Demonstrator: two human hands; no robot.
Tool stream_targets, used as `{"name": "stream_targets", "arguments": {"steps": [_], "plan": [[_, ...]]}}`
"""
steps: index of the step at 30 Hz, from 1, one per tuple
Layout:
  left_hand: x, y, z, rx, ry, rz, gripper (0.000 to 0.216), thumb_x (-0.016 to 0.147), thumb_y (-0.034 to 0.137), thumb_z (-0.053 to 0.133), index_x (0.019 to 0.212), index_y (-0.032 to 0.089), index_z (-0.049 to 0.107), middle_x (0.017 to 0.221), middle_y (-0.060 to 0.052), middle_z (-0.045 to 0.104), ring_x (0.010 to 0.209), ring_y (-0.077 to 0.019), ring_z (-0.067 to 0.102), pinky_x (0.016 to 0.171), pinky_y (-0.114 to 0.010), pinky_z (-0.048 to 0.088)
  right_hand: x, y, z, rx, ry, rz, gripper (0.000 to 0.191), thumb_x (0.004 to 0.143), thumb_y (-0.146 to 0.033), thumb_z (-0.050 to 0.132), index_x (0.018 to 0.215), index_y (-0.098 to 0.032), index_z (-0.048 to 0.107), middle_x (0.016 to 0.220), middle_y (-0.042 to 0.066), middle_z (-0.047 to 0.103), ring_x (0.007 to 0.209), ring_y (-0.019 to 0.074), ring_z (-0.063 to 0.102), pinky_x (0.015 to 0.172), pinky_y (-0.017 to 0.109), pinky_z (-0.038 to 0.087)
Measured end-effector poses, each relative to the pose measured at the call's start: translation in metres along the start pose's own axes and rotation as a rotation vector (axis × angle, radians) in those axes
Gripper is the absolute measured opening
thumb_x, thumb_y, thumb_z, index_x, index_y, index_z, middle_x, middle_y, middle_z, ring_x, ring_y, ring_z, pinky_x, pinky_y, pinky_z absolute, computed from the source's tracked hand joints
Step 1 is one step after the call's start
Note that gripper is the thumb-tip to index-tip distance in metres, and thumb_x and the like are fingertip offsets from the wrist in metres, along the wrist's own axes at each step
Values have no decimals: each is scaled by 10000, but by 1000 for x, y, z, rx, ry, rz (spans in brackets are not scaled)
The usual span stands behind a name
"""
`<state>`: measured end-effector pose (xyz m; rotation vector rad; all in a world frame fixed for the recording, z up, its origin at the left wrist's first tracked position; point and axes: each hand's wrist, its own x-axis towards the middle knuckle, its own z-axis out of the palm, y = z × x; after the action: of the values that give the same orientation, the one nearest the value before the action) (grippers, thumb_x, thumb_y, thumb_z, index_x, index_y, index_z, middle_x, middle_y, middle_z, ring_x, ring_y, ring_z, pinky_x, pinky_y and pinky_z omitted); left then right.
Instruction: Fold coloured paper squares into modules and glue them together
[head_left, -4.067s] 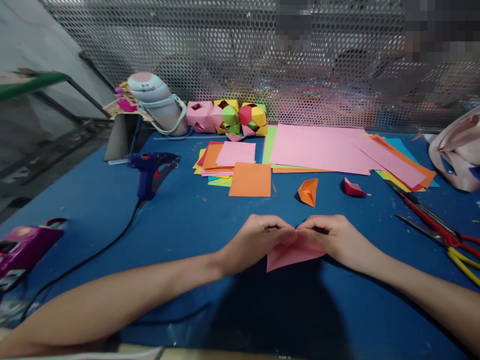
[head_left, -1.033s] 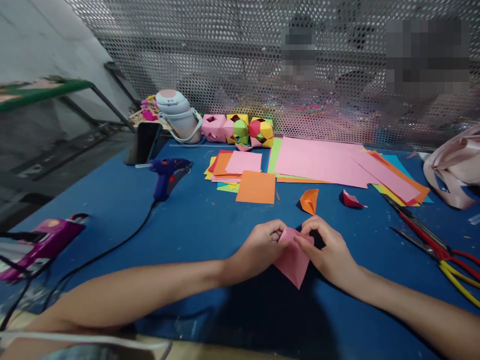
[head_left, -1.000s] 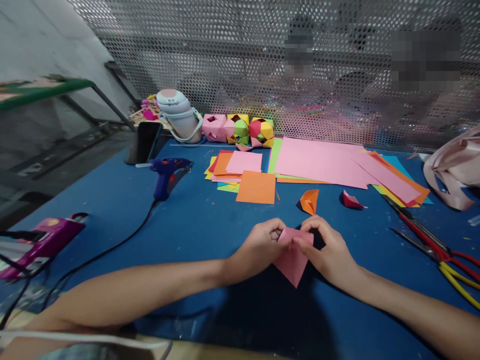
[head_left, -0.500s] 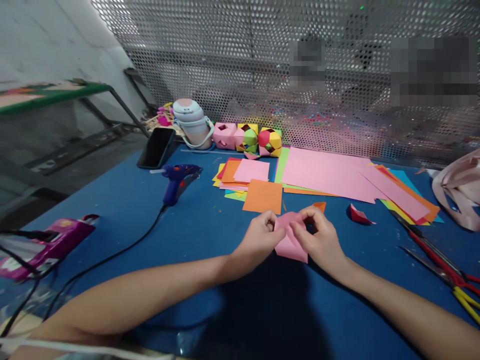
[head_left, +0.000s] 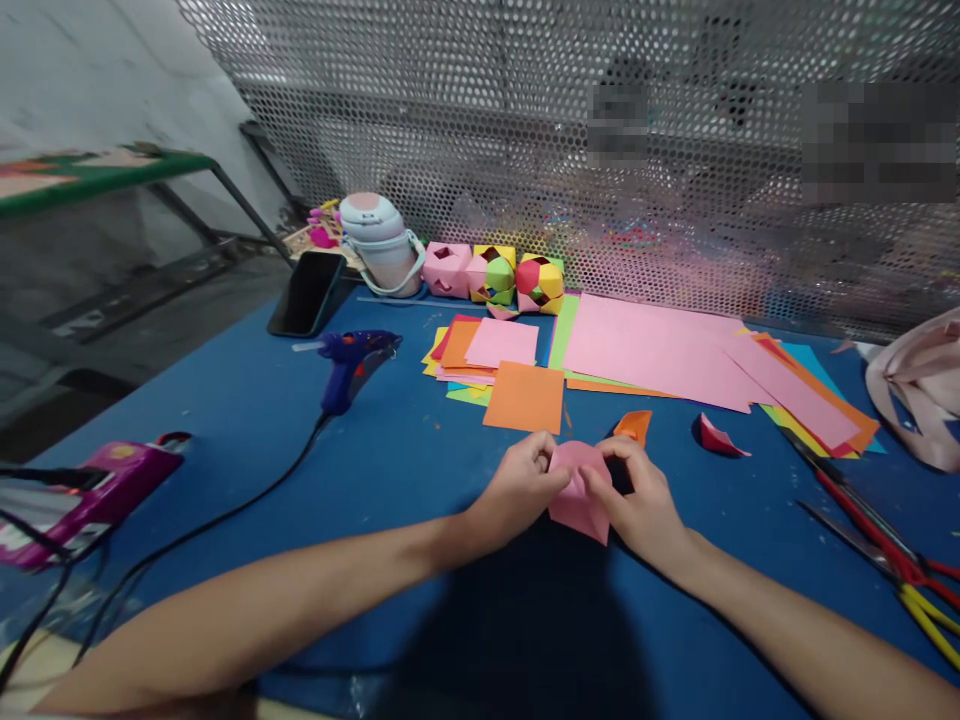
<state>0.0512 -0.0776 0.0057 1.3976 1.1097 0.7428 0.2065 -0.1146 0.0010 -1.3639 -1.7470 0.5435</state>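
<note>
A small pink sheet of paper (head_left: 579, 490) is held between my two hands just above the blue table. My left hand (head_left: 520, 485) pinches its left edge between thumb and fingers. On the opposite edge, my right hand (head_left: 637, 492) is closed in a pinch too, its thumb pressed on the paper's face. The sheet looks bent, with its lower right corner pointing down. Just beyond my right hand lies a folded orange paper piece (head_left: 634, 427). A flat orange paper square (head_left: 523, 397) rests beyond my left hand.
Left of my hands lie a blue glue gun (head_left: 349, 365), a purple power strip (head_left: 97, 500) and a phone (head_left: 307, 293). Folded paper cubes (head_left: 493, 275) and a flask (head_left: 382, 245) stand at the back. Pink sheets (head_left: 660, 350), a red folded piece (head_left: 720, 437) and scissors (head_left: 881, 540) lie right.
Both hands have shifted slightly down with the pink paper, which is now tilted differently. More of the folded orange piece shows beyond my right hand.
</note>
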Motion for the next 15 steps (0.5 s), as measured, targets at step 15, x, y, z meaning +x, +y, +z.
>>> {"name": "stream_targets", "arguments": {"steps": [15], "plan": [[2,9,-5,-112,-128,-15,81,666,133,459,669,141,540,619,42,496,592,-86,451,551,-186,348,0,-1,-5,-5,-36,-290,249,776,-36,414,890,-207,555,904,71,540,818,172,558,694,329,479]]}}
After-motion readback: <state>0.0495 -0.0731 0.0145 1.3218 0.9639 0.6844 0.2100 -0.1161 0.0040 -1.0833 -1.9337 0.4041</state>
